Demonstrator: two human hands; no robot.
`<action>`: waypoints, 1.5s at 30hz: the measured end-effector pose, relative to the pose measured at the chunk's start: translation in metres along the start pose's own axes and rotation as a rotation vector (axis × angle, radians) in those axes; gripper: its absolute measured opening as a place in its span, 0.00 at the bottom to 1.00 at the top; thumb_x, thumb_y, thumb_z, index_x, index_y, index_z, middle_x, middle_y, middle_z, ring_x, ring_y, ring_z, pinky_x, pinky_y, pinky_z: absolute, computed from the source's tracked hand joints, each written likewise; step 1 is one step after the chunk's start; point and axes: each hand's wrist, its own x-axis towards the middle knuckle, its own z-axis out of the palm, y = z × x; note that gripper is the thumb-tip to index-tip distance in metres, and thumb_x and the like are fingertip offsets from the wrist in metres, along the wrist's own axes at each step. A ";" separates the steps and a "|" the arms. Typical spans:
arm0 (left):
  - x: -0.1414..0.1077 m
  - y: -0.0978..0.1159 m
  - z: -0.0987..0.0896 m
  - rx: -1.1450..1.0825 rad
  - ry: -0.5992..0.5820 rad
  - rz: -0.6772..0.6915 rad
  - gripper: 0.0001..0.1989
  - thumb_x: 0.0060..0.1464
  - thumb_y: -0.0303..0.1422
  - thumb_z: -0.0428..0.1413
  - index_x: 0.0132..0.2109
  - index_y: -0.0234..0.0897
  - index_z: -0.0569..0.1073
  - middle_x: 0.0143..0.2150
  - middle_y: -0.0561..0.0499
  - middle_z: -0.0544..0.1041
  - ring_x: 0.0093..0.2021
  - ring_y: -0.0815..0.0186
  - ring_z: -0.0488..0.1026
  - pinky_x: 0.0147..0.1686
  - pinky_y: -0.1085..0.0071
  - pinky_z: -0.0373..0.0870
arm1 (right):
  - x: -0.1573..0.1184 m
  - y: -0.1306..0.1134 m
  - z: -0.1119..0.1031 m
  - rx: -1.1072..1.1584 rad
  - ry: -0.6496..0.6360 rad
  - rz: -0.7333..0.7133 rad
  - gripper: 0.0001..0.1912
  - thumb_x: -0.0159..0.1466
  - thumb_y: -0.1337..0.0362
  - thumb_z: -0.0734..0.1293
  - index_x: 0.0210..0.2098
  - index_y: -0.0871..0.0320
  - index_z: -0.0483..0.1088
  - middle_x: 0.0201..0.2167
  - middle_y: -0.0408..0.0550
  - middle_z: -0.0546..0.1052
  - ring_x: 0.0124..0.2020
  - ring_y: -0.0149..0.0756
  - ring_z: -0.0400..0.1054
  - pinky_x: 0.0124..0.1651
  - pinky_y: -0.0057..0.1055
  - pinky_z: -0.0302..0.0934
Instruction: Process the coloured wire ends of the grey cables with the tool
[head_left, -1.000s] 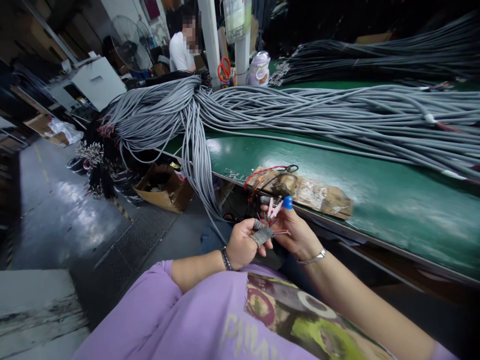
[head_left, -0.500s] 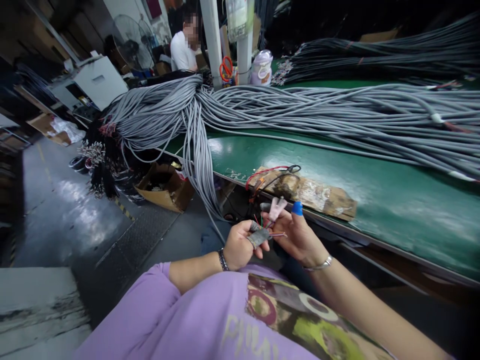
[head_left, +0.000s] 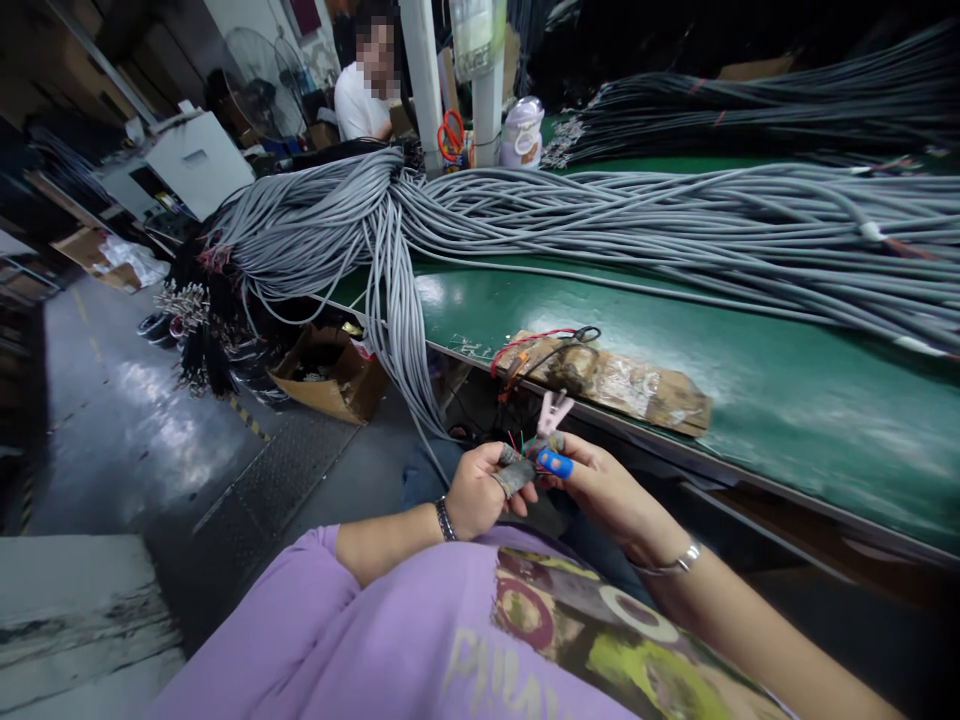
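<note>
My left hand (head_left: 484, 490), its thumb and a finger wrapped in grey tape, is closed on the thin coloured wires (head_left: 523, 442). My right hand (head_left: 600, 490), with a blue cover on its thumb, pinches the same wires just beside the left fingertips. Most of the wires are hidden by the fingers. A pale pink clothespin (head_left: 553, 412) sticks up right above the right fingertips; what its jaws grip is hidden. Beyond the hands, a taped cardboard strip (head_left: 679, 400) with red and black leads (head_left: 536, 340) lies along the bench edge.
Long grey cables (head_left: 600, 225) run across the green bench (head_left: 787, 400), and a bunch hangs over its edge. An open cardboard box (head_left: 334, 390) is on the floor at left. Black cables (head_left: 750, 110) lie behind. A person in white (head_left: 358, 105) is at the back.
My right thumb has come down from its raised position onto the wires, and the right hand has closed against the left fingertips. My left hand has hardly moved.
</note>
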 end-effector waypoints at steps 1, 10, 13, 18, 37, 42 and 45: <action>-0.001 0.001 0.000 0.003 0.001 -0.003 0.14 0.48 0.42 0.58 0.29 0.35 0.67 0.22 0.53 0.74 0.16 0.74 0.66 0.16 0.78 0.57 | 0.000 -0.001 0.000 0.000 -0.015 0.009 0.17 0.51 0.52 0.76 0.32 0.58 0.75 0.27 0.44 0.73 0.28 0.32 0.64 0.32 0.30 0.59; -0.006 0.010 0.003 0.041 -0.018 -0.046 0.18 0.46 0.45 0.60 0.26 0.34 0.67 0.21 0.52 0.73 0.16 0.74 0.65 0.16 0.78 0.56 | 0.000 -0.010 0.000 0.020 -0.037 0.079 0.17 0.46 0.55 0.78 0.31 0.59 0.76 0.27 0.46 0.76 0.27 0.33 0.66 0.32 0.31 0.59; -0.005 0.009 0.002 0.042 -0.025 -0.049 0.19 0.46 0.46 0.59 0.26 0.34 0.67 0.21 0.52 0.73 0.16 0.74 0.65 0.16 0.78 0.56 | 0.000 -0.008 0.002 0.012 -0.004 0.071 0.16 0.46 0.55 0.78 0.26 0.59 0.75 0.24 0.44 0.74 0.25 0.31 0.64 0.31 0.30 0.58; -0.005 0.010 0.002 0.038 -0.014 -0.044 0.20 0.48 0.48 0.58 0.26 0.34 0.68 0.21 0.52 0.72 0.16 0.74 0.65 0.17 0.78 0.56 | -0.002 -0.004 0.004 -0.026 0.044 0.024 0.15 0.47 0.54 0.77 0.24 0.58 0.74 0.23 0.43 0.73 0.25 0.31 0.63 0.31 0.29 0.58; -0.002 0.005 0.002 0.012 -0.009 -0.036 0.21 0.49 0.49 0.58 0.26 0.34 0.68 0.20 0.52 0.72 0.16 0.74 0.65 0.16 0.78 0.56 | -0.001 0.000 0.008 0.013 0.107 0.019 0.13 0.48 0.56 0.77 0.25 0.57 0.74 0.24 0.44 0.75 0.26 0.32 0.65 0.32 0.31 0.60; 0.001 0.002 0.004 -0.106 0.044 -0.081 0.21 0.46 0.49 0.59 0.27 0.35 0.66 0.20 0.53 0.73 0.14 0.74 0.65 0.13 0.78 0.51 | -0.004 0.004 0.007 -0.076 0.101 -0.085 0.12 0.51 0.54 0.76 0.28 0.55 0.76 0.26 0.45 0.76 0.29 0.36 0.67 0.38 0.34 0.62; 0.001 0.005 0.004 -0.163 0.055 -0.084 0.20 0.45 0.48 0.60 0.27 0.35 0.65 0.19 0.54 0.72 0.13 0.75 0.64 0.12 0.78 0.49 | -0.004 0.006 0.001 -0.049 0.072 -0.091 0.14 0.55 0.51 0.73 0.31 0.55 0.76 0.29 0.47 0.77 0.31 0.38 0.68 0.38 0.34 0.62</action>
